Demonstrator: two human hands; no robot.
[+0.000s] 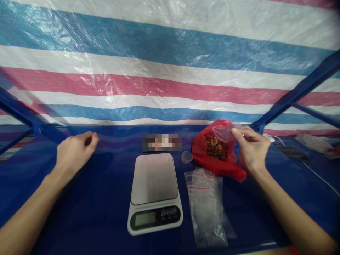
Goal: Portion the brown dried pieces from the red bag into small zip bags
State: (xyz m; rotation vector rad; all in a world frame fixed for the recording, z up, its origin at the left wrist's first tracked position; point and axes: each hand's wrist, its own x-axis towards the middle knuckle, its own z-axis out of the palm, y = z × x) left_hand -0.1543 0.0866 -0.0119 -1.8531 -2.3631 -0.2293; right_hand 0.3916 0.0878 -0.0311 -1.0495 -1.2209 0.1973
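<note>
My right hand (253,147) pinches the upper edge of a clear plastic bag (224,132) with thumb and fingers. That bag sits within a red plastic bag (199,152), and brown dried pieces (217,147) show in its mouth. Off to the left, my left hand (75,150) is curled in a loose fist above the blue table, away from the other things. Nothing shows between its thumb and fingers. Between the hands stands a white kitchen scale (155,193) with a bare steel plate; its display digits are too faint to read.
Clear zip bags (207,209) lie flat right of the scale. A small clear cup (187,157) stands behind them. A blurred-out flat item (161,142) lies behind the scale. Blue metal struts (281,101) flank the table (87,205); a striped sheet (159,81) hangs behind. A white cable (318,175) runs at right.
</note>
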